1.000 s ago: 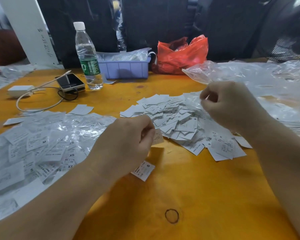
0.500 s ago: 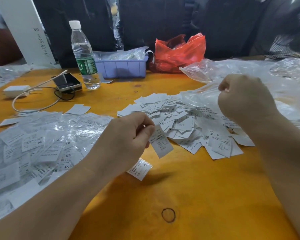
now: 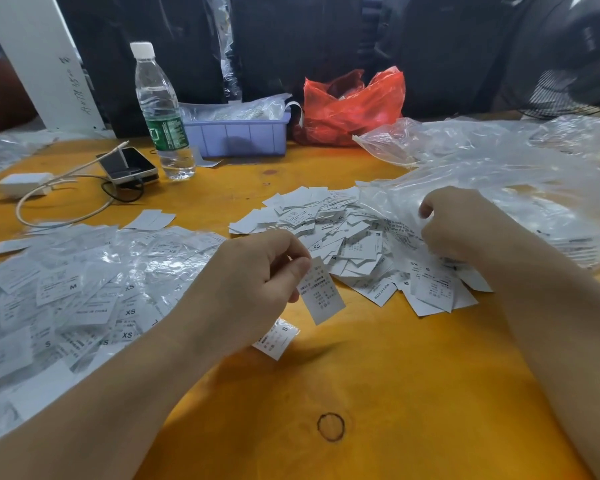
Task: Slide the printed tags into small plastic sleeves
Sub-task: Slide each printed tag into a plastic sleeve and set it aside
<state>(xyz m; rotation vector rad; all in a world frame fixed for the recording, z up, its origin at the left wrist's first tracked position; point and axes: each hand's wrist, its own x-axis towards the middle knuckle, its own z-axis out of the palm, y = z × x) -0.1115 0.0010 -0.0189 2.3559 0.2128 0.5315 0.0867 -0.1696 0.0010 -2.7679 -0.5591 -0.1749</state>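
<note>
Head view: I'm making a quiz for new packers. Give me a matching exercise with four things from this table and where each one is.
Things:
1. water bottle
2. red bag
3. rubber band
4. printed tag

Places:
A. pinched in the left hand
B. lying alone on the bare table, nearest the camera
C. standing left of the purple tray
D. at the table's far edge, right of the tray

Pairs: 1-C, 2-D, 3-B, 4-A

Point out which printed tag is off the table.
The tag pinched in the left hand; every other tag lies on the table.
</note>
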